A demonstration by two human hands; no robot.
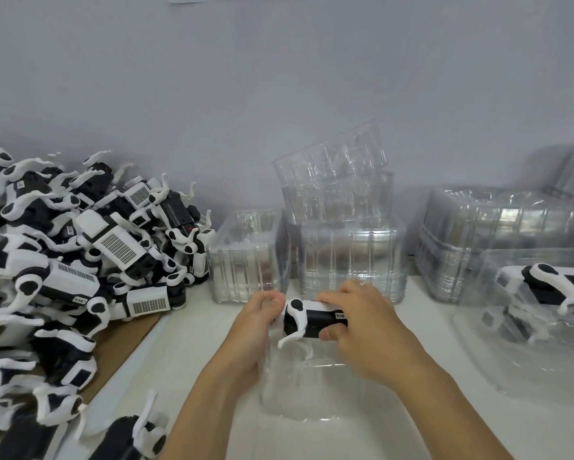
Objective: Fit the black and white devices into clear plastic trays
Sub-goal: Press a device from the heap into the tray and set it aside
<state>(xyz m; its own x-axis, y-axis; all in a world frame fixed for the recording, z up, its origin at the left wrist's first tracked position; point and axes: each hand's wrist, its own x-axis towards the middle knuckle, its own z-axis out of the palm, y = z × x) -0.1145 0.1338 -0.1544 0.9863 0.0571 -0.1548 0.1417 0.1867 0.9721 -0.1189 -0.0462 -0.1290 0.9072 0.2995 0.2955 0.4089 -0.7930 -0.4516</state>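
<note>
Device [314, 318], black and white, sits between both my hands, above a clear tray [295, 386] on the white table [192, 343]. Right hand [362, 323] grasps its right end: fingers curl over the top, thumb underneath. Left hand [255, 327] has fingers curled at the device's left end and the tray's left edge; can't tell which of the two it actually grasps. White curved arm of the device hangs down into the tray opening.

Pile of devices [73, 260] heaped at left, partly on brown cardboard [119, 346]. Empty tray stacks [342, 234] stand against the wall just behind my hands; more stacks [498, 237] at right. Filled tray [544, 303] at far right holds a device lying on its side.
</note>
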